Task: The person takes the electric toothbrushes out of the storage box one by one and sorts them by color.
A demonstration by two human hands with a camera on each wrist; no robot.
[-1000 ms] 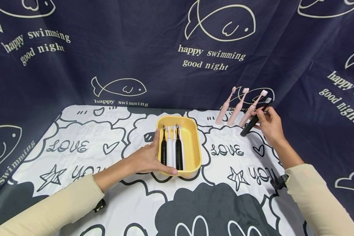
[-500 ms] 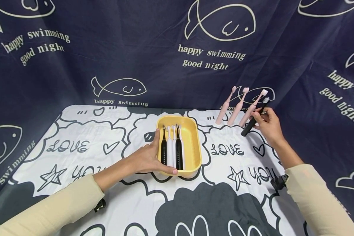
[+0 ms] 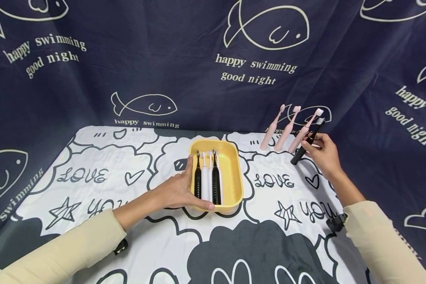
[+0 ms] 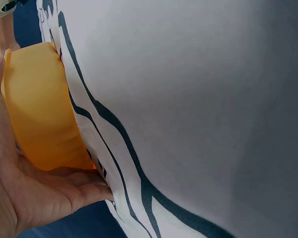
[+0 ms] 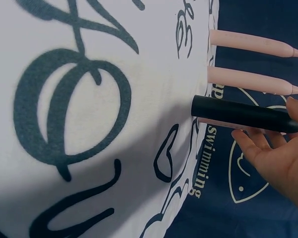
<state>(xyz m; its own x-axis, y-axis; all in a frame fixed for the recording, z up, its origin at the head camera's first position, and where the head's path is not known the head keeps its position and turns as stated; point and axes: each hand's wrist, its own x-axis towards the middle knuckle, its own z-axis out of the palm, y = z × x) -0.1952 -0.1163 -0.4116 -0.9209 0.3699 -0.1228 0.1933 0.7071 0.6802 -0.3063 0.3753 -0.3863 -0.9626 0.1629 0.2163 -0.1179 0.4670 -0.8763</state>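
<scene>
My left hand (image 3: 174, 191) holds the near left corner of a yellow plastic box (image 3: 236, 173), thumb along its front and fingers along its left side. Inside stand black electric toothbrushes (image 3: 197, 183) and white electric toothbrushes (image 3: 205, 185), heads up, packed at the left side. Over at the back right, my right hand (image 3: 323, 154) grips a black electric toothbrush (image 5: 238, 112) by its handle, brush head up. It stands in front of the rightmost of three upright pink toothbrushes (image 3: 269, 136). Whether its base touches the table, I cannot tell.
A white cloth with black doodles (image 3: 120, 197) covers the table. Dark blue fabric (image 3: 184, 51) printed with fish hangs behind it and at both sides. The right part of the box shows its bare yellow floor.
The right hand's fingers have shifted slightly on the black toothbrush, which stays at nearly the same spot. The left hand and the box have not visibly moved.
</scene>
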